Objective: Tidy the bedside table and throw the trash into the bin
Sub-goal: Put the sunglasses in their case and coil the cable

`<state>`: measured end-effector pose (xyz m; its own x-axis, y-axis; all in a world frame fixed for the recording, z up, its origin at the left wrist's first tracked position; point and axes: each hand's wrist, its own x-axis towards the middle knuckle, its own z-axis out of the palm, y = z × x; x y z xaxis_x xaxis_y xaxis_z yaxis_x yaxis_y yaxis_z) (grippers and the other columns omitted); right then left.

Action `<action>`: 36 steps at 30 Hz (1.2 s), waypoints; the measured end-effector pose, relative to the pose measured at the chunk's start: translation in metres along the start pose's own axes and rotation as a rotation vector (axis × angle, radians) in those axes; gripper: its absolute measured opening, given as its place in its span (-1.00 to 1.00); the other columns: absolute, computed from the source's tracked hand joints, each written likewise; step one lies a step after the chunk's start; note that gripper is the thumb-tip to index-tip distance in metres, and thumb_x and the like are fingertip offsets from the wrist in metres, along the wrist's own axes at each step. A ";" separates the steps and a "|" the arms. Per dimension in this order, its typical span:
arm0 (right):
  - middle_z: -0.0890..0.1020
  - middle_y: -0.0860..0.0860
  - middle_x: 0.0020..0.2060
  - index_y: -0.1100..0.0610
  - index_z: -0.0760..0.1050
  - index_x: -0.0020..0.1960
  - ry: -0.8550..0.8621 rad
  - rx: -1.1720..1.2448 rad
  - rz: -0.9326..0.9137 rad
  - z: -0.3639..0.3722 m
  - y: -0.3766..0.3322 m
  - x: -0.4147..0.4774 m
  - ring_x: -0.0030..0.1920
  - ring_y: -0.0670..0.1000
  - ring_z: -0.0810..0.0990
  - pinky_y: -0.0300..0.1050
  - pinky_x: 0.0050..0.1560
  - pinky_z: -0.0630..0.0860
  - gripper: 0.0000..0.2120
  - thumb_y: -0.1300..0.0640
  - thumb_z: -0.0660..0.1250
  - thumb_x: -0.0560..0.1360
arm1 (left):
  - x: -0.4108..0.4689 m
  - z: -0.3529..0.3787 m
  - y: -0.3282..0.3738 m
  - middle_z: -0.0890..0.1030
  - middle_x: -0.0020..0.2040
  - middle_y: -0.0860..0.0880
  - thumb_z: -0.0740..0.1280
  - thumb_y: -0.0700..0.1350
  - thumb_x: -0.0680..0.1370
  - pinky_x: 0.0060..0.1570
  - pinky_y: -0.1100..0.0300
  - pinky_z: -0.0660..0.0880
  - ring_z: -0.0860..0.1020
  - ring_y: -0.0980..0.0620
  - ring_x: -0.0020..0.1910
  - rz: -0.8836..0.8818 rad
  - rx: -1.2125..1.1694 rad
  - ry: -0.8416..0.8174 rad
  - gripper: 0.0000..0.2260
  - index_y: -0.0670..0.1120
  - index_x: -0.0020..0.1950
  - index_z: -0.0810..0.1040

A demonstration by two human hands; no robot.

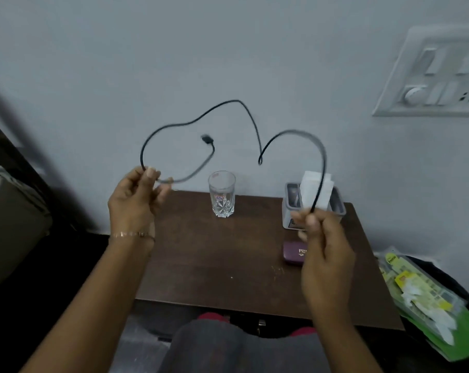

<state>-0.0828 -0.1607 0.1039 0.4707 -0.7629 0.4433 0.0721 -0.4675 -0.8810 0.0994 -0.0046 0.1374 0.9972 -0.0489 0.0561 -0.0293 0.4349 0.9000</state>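
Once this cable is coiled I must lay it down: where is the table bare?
Bare wood runs across the front and left of the table, before the glass and left of the purple case. The right rear, around the grey holder, is crowded.

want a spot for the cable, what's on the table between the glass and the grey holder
Nothing; in the head view the tabletop between glass and grey holder is bare.

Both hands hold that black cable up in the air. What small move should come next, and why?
Probably bring the left hand across to the right hand, folding the cable into a loop. It sprawls in wide loose curves between them, its plug free in the air, so it seems too untidy to set on the table.
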 end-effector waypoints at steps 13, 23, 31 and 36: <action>0.64 0.12 -0.10 0.16 0.45 0.27 -0.223 -0.176 0.475 0.031 0.078 -0.070 -0.11 0.05 0.58 -0.28 -0.09 0.34 -0.64 0.35 0.28 0.49 | -0.151 -0.040 -0.059 0.63 -0.46 -0.01 0.27 -0.27 0.52 -0.32 0.36 0.58 0.60 0.17 -0.47 -0.363 -0.071 0.259 -0.92 -0.14 -0.13 0.52; 0.67 0.20 -0.12 0.28 0.45 0.12 -0.214 0.772 1.145 0.012 0.050 -0.075 -0.15 0.06 0.68 -0.19 -0.24 0.63 -0.82 0.27 0.27 0.53 | -0.157 -0.044 -0.067 0.58 -0.25 0.00 0.29 -0.23 0.52 -0.38 0.38 0.54 0.53 0.20 -0.45 -0.439 0.109 -0.023 -0.83 -0.04 0.01 0.61; 0.66 0.13 -0.19 0.22 0.46 0.06 -0.346 0.651 1.076 0.000 0.055 -0.074 -0.32 -0.04 0.62 -0.26 -0.32 0.58 -0.85 0.38 0.20 0.54 | -0.154 -0.040 -0.074 0.62 -0.27 -0.09 0.30 -0.31 0.49 -0.41 0.32 0.56 0.63 0.06 -0.37 -0.360 0.169 -0.029 -0.71 -0.09 0.18 0.45; 0.57 0.06 -0.12 -0.02 0.47 -0.04 -0.605 0.117 0.618 0.010 0.059 -0.074 -0.40 -0.17 0.56 -0.31 -0.35 0.50 -0.70 0.39 0.20 0.51 | -0.146 -0.045 -0.085 0.66 -0.25 -0.03 0.30 -0.28 0.51 -0.48 0.35 0.49 0.63 0.12 -0.39 -0.271 0.276 -0.003 -0.75 -0.08 0.16 0.50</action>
<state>-0.1049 -0.1273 0.0171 0.8392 -0.4809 -0.2537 -0.2756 0.0260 -0.9609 -0.0403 0.0058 0.0329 0.9711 -0.1316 -0.1991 0.2178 0.1471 0.9649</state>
